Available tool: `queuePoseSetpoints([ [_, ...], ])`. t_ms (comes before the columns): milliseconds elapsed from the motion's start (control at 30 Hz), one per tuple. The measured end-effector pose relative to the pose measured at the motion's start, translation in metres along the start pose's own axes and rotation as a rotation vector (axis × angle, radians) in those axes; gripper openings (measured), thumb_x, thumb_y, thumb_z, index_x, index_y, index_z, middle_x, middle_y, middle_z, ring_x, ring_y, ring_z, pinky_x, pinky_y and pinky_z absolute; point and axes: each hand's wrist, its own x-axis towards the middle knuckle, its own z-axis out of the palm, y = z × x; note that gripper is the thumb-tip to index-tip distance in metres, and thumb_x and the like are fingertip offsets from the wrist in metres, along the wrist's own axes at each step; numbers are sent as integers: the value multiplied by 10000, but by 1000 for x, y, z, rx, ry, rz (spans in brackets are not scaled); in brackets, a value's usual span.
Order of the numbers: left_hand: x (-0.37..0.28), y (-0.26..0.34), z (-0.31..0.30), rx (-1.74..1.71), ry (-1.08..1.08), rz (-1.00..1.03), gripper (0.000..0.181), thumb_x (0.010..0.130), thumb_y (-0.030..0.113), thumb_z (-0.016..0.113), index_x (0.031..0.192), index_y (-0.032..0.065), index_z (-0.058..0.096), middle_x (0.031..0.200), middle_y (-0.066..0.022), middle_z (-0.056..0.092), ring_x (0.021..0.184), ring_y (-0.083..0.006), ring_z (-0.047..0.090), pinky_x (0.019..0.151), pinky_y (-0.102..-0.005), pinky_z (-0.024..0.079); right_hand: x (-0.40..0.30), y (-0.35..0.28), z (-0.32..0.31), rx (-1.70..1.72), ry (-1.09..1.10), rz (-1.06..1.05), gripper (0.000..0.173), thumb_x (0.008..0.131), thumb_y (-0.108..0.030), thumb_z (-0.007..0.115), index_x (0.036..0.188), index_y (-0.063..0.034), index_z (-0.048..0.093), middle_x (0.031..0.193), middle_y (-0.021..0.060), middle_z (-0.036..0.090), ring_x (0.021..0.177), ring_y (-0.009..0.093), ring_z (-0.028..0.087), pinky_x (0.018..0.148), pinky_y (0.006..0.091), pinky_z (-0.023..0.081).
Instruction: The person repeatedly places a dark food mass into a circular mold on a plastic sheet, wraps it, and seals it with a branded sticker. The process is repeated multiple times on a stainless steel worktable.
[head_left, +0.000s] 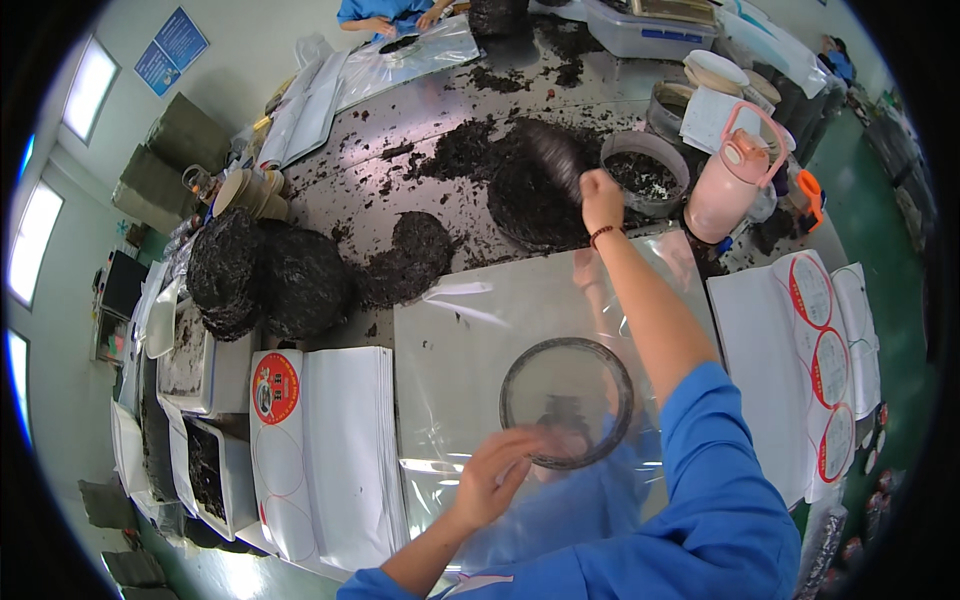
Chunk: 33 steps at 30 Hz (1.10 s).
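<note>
My left hand (491, 476) is at the lower left edge of a dark-rimmed ring (626, 401), its fingers apart and partly blurred; whether it touches the ring is unclear. The ring lies on clear plastic film (457, 375) spread over a flat sheet. Beyond the film, my right hand (602, 199) is closed on a blurred dark piece (556, 161), which looks like dried seaweed. This piece is above a thick round dark cake (525, 206). To the right of that hand stands a round tub (646, 202) with dark scraps inside.
Dark round cakes (307, 281) are piled at the left. Stacks of white sheets (349, 450) flank the film. A pink bottle (724, 191) and orange-handled scissors (810, 196) stand or lie at the right. Across the table, a co-worker's hands (386, 28) are over another film.
</note>
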Motion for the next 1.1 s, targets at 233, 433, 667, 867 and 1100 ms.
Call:
queuePoseSetpoints([
  [233,85,-19,-34,-1441,-27,-8,886,889,741,369,1480,81,360,1531,-148,338,1361,-324,395,1096,-531,345,-105,-143,-148,-11,-149,-1272,150,818,-95,623,958,-64,665,1055,93,673,1012,255,646,904,398,526],
  [433,63,13,-74,-1246,-28,-270,737,797,418,744,1340,-12,492,1182,-161,645,1023,-285,656,903,-443,539,-158,-141,-223,-121,-476,-1448,189,814,-92,601,984,-33,659,1083,101,661,1041,260,624,917,400,528],
  [667,31,64,-48,-1021,26,-556,473,770,-8,611,1235,-70,559,1126,-174,663,979,-294,668,902,-404,534,-168,-166,-243,21,-420,-837,249,744,-54,744,969,-38,641,906,82,617,835,280,593,724,390,490],
  [867,15,60,-43,-1020,-15,-564,455,759,-14,605,1209,-70,579,1101,-174,673,976,-295,667,907,-407,527,-177,-177,-235,231,-609,-498,160,806,-95,739,910,-44,629,849,83,607,747,245,595,700,351,491],
  [1100,5,54,-35,-983,-47,-565,456,763,7,611,1213,-60,582,1100,-163,676,998,-285,658,927,-398,512,-180,-156,-240,307,-833,-194,113,934,-106,622,942,6,616,831,65,624,757,120,594,690,272,481],
])
